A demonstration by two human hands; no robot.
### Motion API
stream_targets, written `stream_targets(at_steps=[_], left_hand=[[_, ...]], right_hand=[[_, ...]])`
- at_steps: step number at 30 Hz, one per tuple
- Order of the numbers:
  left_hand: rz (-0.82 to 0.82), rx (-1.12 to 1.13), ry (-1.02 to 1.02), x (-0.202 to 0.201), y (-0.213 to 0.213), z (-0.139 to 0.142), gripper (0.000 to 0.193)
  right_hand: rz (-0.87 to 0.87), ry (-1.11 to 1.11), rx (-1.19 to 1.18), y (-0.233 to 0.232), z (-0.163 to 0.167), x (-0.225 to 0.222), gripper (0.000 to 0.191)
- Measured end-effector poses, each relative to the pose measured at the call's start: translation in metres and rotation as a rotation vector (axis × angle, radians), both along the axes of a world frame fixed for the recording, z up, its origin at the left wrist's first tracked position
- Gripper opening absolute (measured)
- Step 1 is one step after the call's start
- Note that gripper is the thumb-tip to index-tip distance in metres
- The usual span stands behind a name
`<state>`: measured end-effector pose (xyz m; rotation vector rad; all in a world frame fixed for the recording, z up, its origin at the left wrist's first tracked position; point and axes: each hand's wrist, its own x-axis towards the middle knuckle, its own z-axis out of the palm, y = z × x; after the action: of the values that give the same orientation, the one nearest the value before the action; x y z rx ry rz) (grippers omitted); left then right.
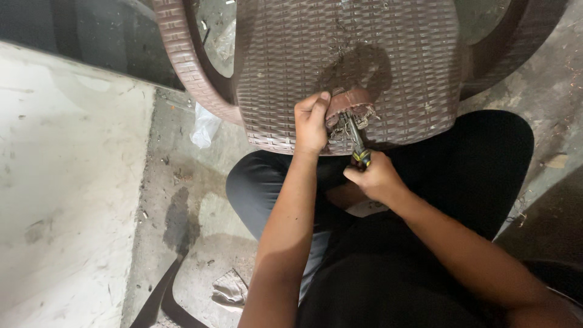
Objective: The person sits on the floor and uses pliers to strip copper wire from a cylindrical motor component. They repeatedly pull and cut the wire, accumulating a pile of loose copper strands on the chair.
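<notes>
Concrete floor (182,200) w/ stains & debris fills the lower left; pale slab or wall (67,182) runs along the far left edge. Brown woven-pattern plastic chair (346,67) lies tipped at top centre, its seat edge resting against the person's lap, curved armrest (182,67) to the left. Person's legs in dark trousers (486,164) sit under & beside it. Crumpled white plastic scrap (204,124) on the floor just left of the chair; a grey rag or paper bit (229,288) near bottom centre. Left hand (311,124) has fingers curled closed round a broken, frayed brown chair piece (351,106) at the seat's near edge, thumb on top. Right hand (375,179) just below, fingers closed tight on a screwdriver (358,146) w/ yellow-black handle, shaft pointing up into the frayed break, tip touching it.
</notes>
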<state>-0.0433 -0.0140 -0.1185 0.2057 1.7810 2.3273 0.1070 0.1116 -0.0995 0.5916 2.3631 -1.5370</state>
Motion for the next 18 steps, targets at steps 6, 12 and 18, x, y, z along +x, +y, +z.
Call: stream_targets(at_steps=[6,12,18], left_hand=[[-0.006,0.002,0.055,-0.001,-0.004,-0.008,0.031],[-0.012,0.057,0.070,-0.004,-0.004,-0.018,0.034],[-0.021,0.069,0.079,-0.002,-0.006,-0.019,0.035]], right_hand=[[-0.089,-0.043,-0.156,-0.008,-0.006,0.004,0.024],[-0.362,-0.256,-1.053,-0.006,0.003,0.002,0.028],[-0.280,-0.326,-1.160,-0.008,0.027,-0.007,0.046]])
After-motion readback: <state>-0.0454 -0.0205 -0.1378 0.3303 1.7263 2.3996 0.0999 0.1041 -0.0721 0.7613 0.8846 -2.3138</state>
